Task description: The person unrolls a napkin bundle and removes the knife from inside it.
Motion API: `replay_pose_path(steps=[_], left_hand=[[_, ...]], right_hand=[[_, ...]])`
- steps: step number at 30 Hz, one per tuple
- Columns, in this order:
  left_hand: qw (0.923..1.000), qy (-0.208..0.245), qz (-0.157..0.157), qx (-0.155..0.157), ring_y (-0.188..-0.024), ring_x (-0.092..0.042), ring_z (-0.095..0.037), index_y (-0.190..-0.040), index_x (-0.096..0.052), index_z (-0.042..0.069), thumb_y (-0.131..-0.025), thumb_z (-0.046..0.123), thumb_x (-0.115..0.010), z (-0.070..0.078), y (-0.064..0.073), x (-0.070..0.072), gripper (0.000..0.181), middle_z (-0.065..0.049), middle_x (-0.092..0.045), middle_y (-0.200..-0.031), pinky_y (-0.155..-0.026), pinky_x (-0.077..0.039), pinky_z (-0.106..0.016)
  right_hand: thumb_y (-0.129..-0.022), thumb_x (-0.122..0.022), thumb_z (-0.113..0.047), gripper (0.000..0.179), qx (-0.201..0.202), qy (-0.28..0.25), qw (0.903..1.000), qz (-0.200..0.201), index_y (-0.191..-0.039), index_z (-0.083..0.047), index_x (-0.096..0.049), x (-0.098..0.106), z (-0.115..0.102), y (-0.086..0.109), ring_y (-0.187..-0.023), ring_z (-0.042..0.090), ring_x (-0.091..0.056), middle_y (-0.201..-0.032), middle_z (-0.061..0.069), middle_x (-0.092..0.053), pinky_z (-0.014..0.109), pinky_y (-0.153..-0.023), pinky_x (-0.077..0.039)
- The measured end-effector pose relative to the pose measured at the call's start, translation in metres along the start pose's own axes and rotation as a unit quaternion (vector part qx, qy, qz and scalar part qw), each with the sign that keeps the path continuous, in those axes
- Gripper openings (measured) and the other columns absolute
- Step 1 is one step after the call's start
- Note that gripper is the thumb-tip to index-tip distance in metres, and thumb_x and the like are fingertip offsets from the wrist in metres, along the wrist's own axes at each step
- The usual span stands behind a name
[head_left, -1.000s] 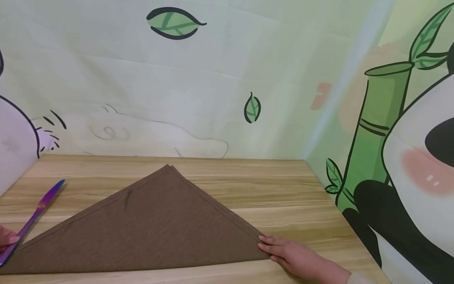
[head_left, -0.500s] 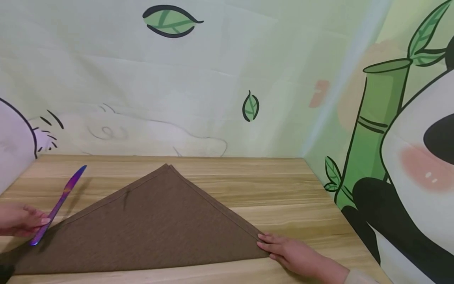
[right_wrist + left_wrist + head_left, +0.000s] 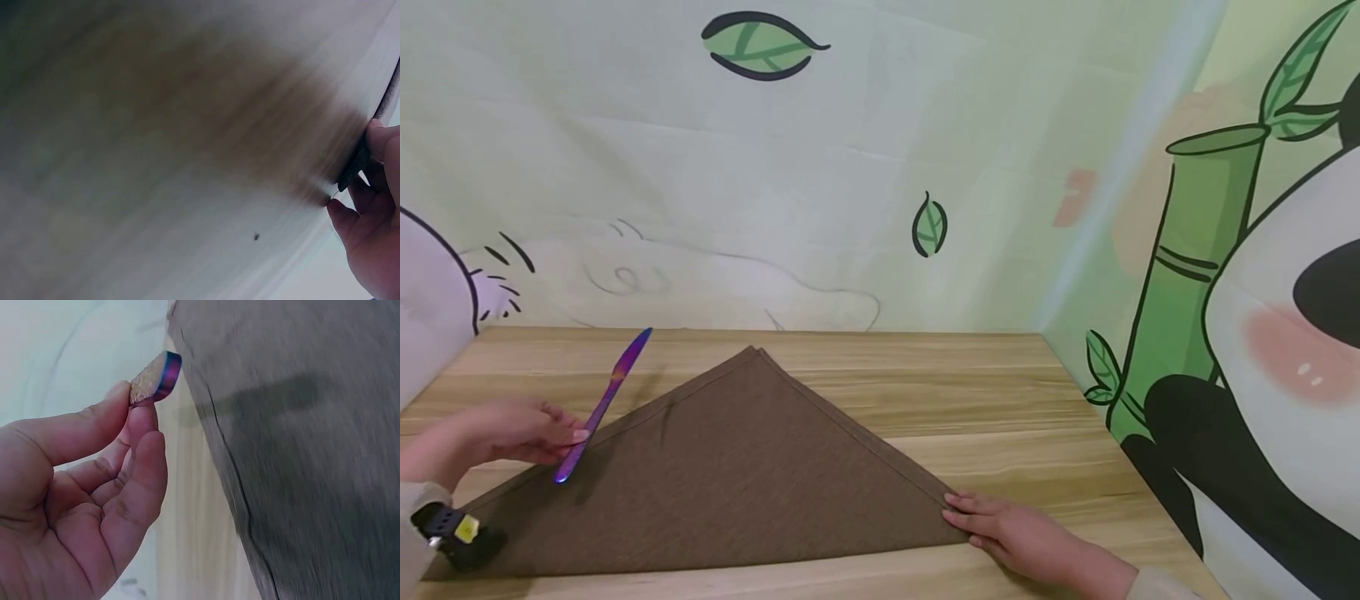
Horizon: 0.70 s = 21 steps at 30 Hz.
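My left hand (image 3: 523, 432) pinches an iridescent purple-blue table knife (image 3: 601, 408) by its handle, between thumb and fingers. The knife is held above the left slope of a folded brown cloth (image 3: 752, 467), blade pointing up and to the right, its shadow falling on the cloth. In the left wrist view, the knife's handle end (image 3: 167, 376) juts out past the thumb tip. The cloth lies as a wide triangle, peak toward the back. On its right corner rests my right hand (image 3: 1015, 533), fingers extended; the right wrist view shows the dark cloth corner (image 3: 355, 165) at the fingertips.
A light wood-grain table (image 3: 985, 392) carries the cloth. Behind it hangs a pale green backdrop (image 3: 820, 167) printed with leaves, and a panda and bamboo (image 3: 1202, 250) appear on the right side. A wrist camera (image 3: 467, 537) on the left wrist overlaps the cloth's left corner.
My left hand has moved right and toward the back with the knife, bringing it from the cloth's left corner to over its left slope. My right hand has stayed at the right corner.
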State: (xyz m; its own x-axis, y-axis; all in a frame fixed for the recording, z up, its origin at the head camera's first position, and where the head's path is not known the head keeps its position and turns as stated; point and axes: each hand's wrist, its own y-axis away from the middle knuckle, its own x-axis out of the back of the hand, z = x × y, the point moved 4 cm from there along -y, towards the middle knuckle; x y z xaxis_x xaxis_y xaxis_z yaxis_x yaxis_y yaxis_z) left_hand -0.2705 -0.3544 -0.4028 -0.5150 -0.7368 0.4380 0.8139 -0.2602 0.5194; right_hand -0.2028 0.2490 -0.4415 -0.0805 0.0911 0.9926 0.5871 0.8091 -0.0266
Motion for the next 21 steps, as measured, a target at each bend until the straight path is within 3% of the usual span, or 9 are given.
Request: replay_pose_path(steps=[6,15,21], left_hand=[[0.999,0.003,-0.015,-0.043,-0.074,-0.061,-0.004,-0.096,-0.067,0.005,-0.104,0.018,-0.059,0.034,-0.008,-0.019,0.017,0.007,-0.067,-0.08,-0.072,-0.058,-0.02],[0.9989,0.008,-0.013,-0.044,-0.077,-0.06,-0.01,-0.105,-0.067,-0.001,-0.103,0.017,-0.061,0.085,-0.027,-0.049,0.019,0.003,-0.068,-0.081,-0.072,-0.057,-0.02],[0.9981,0.022,-0.017,-0.056,-0.074,-0.06,-0.008,-0.098,-0.067,0.001,-0.102,0.014,-0.062,0.116,-0.04,-0.067,0.015,0.004,-0.067,-0.078,-0.071,-0.057,-0.02]], right_hand=[[-0.106,-0.054,-0.021,0.039,-0.001,-0.003,1.0,-0.001,-0.145,-0.014,-0.059,0.0,0.0,0.0,-0.135,0.028,-0.061,-0.149,0.01,-0.06,0.039,-0.103,-0.058],[-0.106,-0.054,-0.021,0.039,0.005,0.004,1.0,0.005,-0.144,-0.014,-0.06,0.001,0.0,0.001,-0.134,0.027,-0.062,-0.148,0.01,-0.061,0.039,-0.102,-0.058],[-0.106,-0.054,-0.021,0.039,0.011,0.01,0.9998,0.01,-0.144,-0.014,-0.06,0.0,0.0,0.0,-0.134,0.027,-0.062,-0.148,0.01,-0.062,0.039,-0.102,-0.058]])
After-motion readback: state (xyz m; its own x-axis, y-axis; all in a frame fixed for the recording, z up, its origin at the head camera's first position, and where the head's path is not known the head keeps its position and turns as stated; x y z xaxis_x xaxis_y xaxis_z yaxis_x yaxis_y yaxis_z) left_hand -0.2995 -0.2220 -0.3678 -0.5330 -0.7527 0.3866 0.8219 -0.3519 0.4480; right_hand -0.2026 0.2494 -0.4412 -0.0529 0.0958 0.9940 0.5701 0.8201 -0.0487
